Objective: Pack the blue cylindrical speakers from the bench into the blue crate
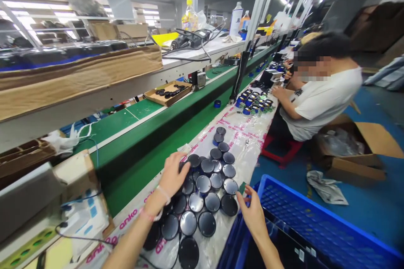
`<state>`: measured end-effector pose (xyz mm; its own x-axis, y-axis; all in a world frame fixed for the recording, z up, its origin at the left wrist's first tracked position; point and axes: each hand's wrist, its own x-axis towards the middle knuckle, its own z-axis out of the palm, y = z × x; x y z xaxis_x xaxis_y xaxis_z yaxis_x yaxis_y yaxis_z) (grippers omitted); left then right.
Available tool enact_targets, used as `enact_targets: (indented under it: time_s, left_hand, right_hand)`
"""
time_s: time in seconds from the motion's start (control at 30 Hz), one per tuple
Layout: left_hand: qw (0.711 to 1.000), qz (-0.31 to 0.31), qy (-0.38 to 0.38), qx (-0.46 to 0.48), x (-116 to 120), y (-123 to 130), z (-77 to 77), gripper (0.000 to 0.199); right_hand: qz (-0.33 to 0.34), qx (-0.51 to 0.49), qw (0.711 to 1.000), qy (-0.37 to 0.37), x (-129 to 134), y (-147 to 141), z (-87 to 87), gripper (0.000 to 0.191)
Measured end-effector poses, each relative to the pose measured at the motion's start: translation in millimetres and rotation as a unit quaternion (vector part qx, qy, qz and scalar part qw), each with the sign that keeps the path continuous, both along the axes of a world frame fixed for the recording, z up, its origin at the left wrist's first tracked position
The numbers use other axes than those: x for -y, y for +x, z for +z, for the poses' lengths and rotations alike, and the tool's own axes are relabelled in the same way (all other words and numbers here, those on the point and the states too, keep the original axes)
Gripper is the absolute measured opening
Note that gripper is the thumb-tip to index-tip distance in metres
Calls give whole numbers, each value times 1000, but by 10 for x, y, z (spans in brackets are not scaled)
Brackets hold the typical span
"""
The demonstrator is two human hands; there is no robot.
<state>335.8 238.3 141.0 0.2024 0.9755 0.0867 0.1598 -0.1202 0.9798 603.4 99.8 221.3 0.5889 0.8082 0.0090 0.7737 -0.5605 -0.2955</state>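
Observation:
Many black round disc-topped pieces (203,183) lie crowded together on the plastic-covered bench, some overlapping. My left hand (172,174) is at the far left edge of the cluster. Its thumb and fingers close around a dark round piece (183,165), mostly hidden by the hand. To the right of the cluster, near the bench edge, my right hand (252,208) pinches a small flat green piece (242,188) between thumb and fingers. A black disc (229,205) lies just left of that hand.
A blue crate (303,206) holding dark panels stands at the right. The green conveyor (142,151) runs along the left, with a cardboard tray (168,94) beyond. Blue round parts (252,101) are heaped farther along the bench, where a co-worker (328,92) sits.

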Motion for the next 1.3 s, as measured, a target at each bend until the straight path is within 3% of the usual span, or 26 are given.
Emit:
enact_targets:
  time_s: [0.1, 0.17, 0.23, 0.3, 0.4, 0.53, 0.63, 0.7, 0.8, 0.9, 1.0, 1.1, 1.2, 1.3]
  left_hand:
    - [991, -126, 51, -17, -579, 748, 205, 41]
    - [977, -195, 21, -82, -926, 1303, 278, 62]
    - [963, -221, -35, -150, -1221, 1820, 312, 85]
    - [957, -213, -77, -181, -1455, 2238, 306, 95]
    - [953, -198, -128, -188, -1691, 2641, 218, 88]
    - [950, -210, -155, -174, -1816, 2806, 72, 79]
    - [956, -201, -133, -164, -1840, 2657, 77, 79]
    - [961, -188, -115, -166, -1862, 2417, 144, 80]
    - [969, -167, -63, -169, -1863, 1831, 311, 78]
    - [968, -183, 56, -164, -1662, 1041, 534, 73]
    - [939, -243, 166, -181, -1116, 283, 737, 70]
    - [889, -323, 236, -222, -346, -157, 768, 68]
    - [856, -360, 274, -250, 313, -200, 601, 73]
    - [857, -360, 235, -285, 659, -42, 395, 77]
  right_hand:
    - [71, 55, 993, -75, -321, 89, -34, 81]
    - [70, 51, 984, -156, -520, 68, -82, 86]
    - [47, 36, 974, -218, -654, 10, -103, 91]
    - [34, 25, 969, -245, -707, -54, -86, 95]
    - [40, 16, 959, -280, -695, -125, -29, 104]
    - [33, 31, 955, -294, -673, -179, 13, 107]
    - [7, 81, 958, -274, -692, -230, 18, 98]
    - [-15, 123, 949, -288, -722, -263, 17, 87]
    - [-35, 182, 938, -294, -803, -262, -8, 73]
    - [-66, 222, 927, -294, -912, -193, -77, 76]
    - [-62, 217, 926, -302, -993, -133, -92, 69]
    - [-57, 196, 942, -266, -973, -161, 94, 58]
    - [-90, 189, 955, -208, -829, -290, 419, 62]
    - [-73, 164, 964, -196, -639, -470, 615, 66]
